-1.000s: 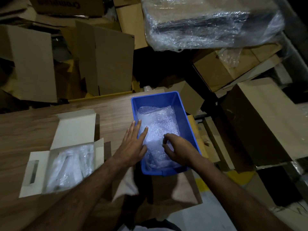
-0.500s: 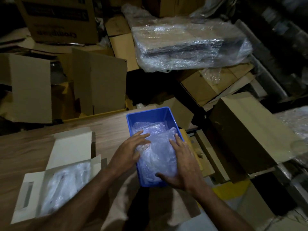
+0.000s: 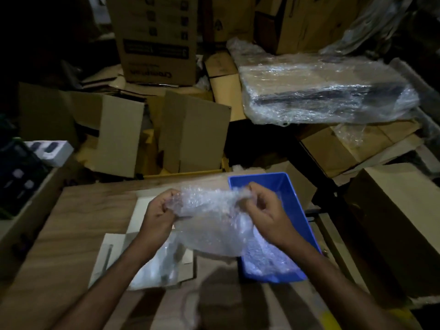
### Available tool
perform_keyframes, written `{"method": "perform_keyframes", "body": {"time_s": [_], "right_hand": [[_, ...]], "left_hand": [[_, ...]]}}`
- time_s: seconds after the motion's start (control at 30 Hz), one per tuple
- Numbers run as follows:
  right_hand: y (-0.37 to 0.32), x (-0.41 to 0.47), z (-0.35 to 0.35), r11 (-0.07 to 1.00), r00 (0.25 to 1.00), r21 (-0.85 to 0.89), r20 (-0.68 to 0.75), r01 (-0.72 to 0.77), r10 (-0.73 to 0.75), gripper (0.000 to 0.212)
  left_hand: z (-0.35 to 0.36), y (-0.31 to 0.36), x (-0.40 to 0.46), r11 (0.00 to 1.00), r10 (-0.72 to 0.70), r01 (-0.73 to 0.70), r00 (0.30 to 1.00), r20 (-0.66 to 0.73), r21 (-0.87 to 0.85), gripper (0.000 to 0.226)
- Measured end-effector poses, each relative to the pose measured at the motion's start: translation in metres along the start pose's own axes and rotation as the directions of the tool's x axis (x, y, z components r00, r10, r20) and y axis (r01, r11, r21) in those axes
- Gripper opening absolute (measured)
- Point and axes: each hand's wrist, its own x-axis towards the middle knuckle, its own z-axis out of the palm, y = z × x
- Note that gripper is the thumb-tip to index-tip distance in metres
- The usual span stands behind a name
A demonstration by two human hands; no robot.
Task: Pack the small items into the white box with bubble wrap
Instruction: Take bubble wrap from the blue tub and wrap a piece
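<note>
While my left hand (image 3: 158,211) and right hand (image 3: 263,209) pinch the wrap (image 3: 209,225) taut above the counter (image 3: 78,225), between bin (image 3: 295,198) and white box (image 3: 140,265), it might tear or slip free.

From my feed I see two bare forearms entering from the bottom edge, no sleeves reaching the wrists. My left hand (image 3: 159,217) and right hand (image 3: 266,213) wear no gloves, rings, watch or bands.
</note>
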Motion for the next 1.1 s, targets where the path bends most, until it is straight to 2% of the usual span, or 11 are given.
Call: {"method": "perform_keyframes", "body": {"time_s": [0.07, 0.13, 0.23, 0.33, 0.47, 0.57, 0.67, 0.73, 0.83, 1.0, 1.1], "right_hand": [[-0.002, 0.021, 0.019, 0.918, 0.962, 0.328, -0.080, -0.222, 0.261, 0.024], [-0.003, 0.035, 0.040, 0.574, 0.841, 0.670, 0.143, -0.471, 0.523, 0.038], [0.001, 0.023, 0.066, 0.228, 0.663, 0.699, 0.446, -0.678, 0.601, 0.089], [-0.003, -0.002, 0.097, 0.364, 0.653, 0.554, 0.519, -0.749, 0.552, 0.090], [0.006, -0.014, 0.138, 0.656, 0.731, 0.370, 0.106, -0.658, 0.674, 0.057], [0.012, -0.016, 0.146, 0.735, 0.803, 0.363, 0.067, -0.573, 0.592, 0.061], [0.015, -0.019, 0.147, 0.795, 0.844, 0.287, 0.150, -0.535, 0.514, 0.064], [0.021, -0.021, 0.148, 0.801, 0.838, 0.252, 0.216, -0.544, 0.501, 0.062], [0.027, -0.022, 0.152, 0.818, 0.823, 0.144, 0.225, -0.557, 0.521, 0.059], [0.016, -0.014, 0.168, 0.875, 0.871, -0.320, 0.216, -0.364, 0.442, 0.061], [0.015, -0.007, 0.169, 0.797, 0.908, -0.595, 0.267, -0.108, 0.323, 0.030]], "left_hand": [[-0.012, 0.009, -0.005, 0.994, -0.106, 0.104, 0.990, -0.089, -0.028, 0.017], [-0.024, 0.009, -0.006, 0.981, -0.194, 0.191, 0.963, -0.187, -0.034, 0.020], [-0.044, -0.005, -0.003, 0.930, -0.366, 0.347, 0.879, -0.306, -0.118, 0.022], [-0.060, -0.020, -0.009, 0.874, -0.486, 0.439, 0.792, -0.368, -0.209, 0.027], [-0.085, -0.044, -0.017, 0.794, -0.607, 0.533, 0.719, -0.340, -0.291, 0.035], [-0.108, -0.055, -0.026, 0.732, -0.680, 0.621, 0.692, -0.241, -0.281, 0.030], [-0.131, -0.057, -0.040, 0.778, -0.625, 0.578, 0.747, -0.225, -0.245, 0.020], [-0.148, -0.062, -0.049, 0.835, -0.549, 0.513, 0.802, -0.237, -0.199, 0.048], [-0.168, -0.058, -0.064, 0.875, -0.459, 0.442, 0.887, -0.052, -0.198, 0.051], [-0.180, -0.039, -0.071, 0.871, -0.350, 0.275, 0.929, 0.121, 0.408, 0.063], [-0.177, -0.034, -0.068, 0.724, -0.170, 0.091, 0.984, 0.049, 0.684, 0.020]]}}
